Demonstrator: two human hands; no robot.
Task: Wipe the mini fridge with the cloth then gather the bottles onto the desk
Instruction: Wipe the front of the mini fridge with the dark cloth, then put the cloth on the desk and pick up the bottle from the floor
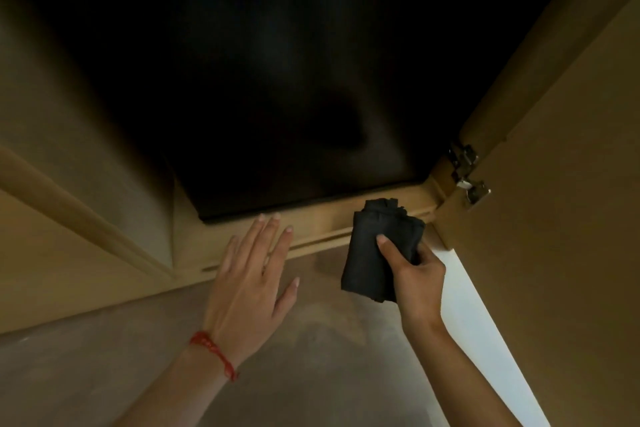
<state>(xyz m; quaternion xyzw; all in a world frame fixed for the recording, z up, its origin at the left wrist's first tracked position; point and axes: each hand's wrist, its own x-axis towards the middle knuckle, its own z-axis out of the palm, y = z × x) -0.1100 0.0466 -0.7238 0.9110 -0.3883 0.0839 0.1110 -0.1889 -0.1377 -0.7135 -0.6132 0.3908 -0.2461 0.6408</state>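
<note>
- We see the right hand (pixel 414 274) pinching a folded black cloth (pixel 377 250), thumb on its upper face and the other fingers hidden behind it.
- The cloth looks dark and matte, folded into a thick oblong with layered edges showing at its far end; its near end hangs just past the palm.
- Beyond the right hand, the cloth's far end overlaps the wooden sill (pixel 311 225) of the cabinet; we cannot tell whether it touches.
- The left hand (pixel 252 277) is open and flat, fingers loosely spread, holding nothing; its fingertips lie over the sill, just short of the dark front.
- A red string bracelet (pixel 213 352) circles the left wrist.
- Ahead of both hands stands the mini fridge (pixel 277 97), a plain black glossy front set inside the wooden cabinet, its door closed.
- To the outer side of the right hand, the cabinet door (pixel 554 218) stands open on two metal hinges (pixel 467 173).
- Beneath both hands lies a grey-brown floor (pixel 104 357).
</note>
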